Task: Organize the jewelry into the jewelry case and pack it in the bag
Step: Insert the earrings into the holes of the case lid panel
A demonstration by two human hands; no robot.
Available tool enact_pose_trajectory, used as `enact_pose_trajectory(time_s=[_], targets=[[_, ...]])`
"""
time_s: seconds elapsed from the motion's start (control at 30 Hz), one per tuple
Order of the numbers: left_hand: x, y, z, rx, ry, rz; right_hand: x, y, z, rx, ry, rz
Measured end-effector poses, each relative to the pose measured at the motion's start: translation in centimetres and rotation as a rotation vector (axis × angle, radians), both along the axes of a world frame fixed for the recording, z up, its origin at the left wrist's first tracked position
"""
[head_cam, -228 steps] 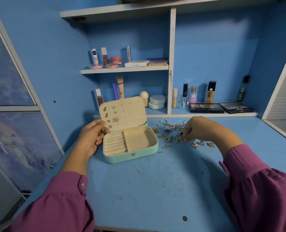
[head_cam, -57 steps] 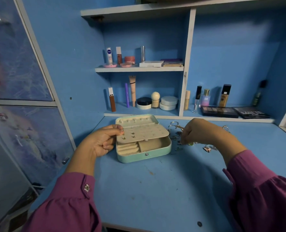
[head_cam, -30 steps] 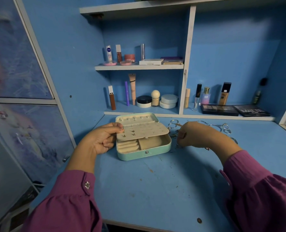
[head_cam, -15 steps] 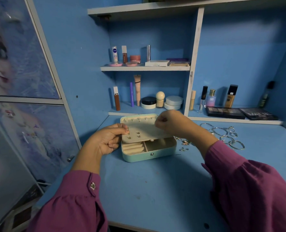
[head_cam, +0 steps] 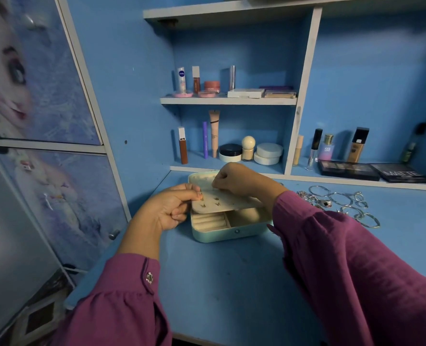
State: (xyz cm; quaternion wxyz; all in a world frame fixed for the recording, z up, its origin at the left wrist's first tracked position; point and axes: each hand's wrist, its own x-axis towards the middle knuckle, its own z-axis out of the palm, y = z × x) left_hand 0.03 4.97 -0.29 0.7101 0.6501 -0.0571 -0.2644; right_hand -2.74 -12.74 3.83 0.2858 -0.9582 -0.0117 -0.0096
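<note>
Mint-green jewelry case (head_cam: 231, 232) sitting open on the desk (head_cam: 231, 283); left hand (head_cam: 168, 211) pinching the cream earring panel (head_cam: 228, 199) level, right hand (head_cam: 234, 179) directly above, fingertips pinching something tiny, presumably an earring, pointing down toward the holes.

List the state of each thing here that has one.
jewelry case: open
earring panel: tilted forward over the tray, several studs pinned
left hand: holds the panel's edge
right hand: pinching something small at the panel
bangles: loose on the desk

left hand (head_cam: 168, 212) pinching, right hand (head_cam: 234, 179) pinching
</note>
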Motion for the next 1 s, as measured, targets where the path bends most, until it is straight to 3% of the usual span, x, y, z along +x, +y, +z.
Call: enact_pose_trajectory(time_s=[0.47, 1.0], targets=[[-0.07, -0.01, 0.06, 0.010, -0.010, -0.002, 0.17, 0.14, 0.64, -0.086, 0.035, 0.077], [-0.06, 0.07, 0.11, 0.010, 0.005, -0.003, 0.51, -0.26, 0.41, -0.107, -0.052, 0.123]])
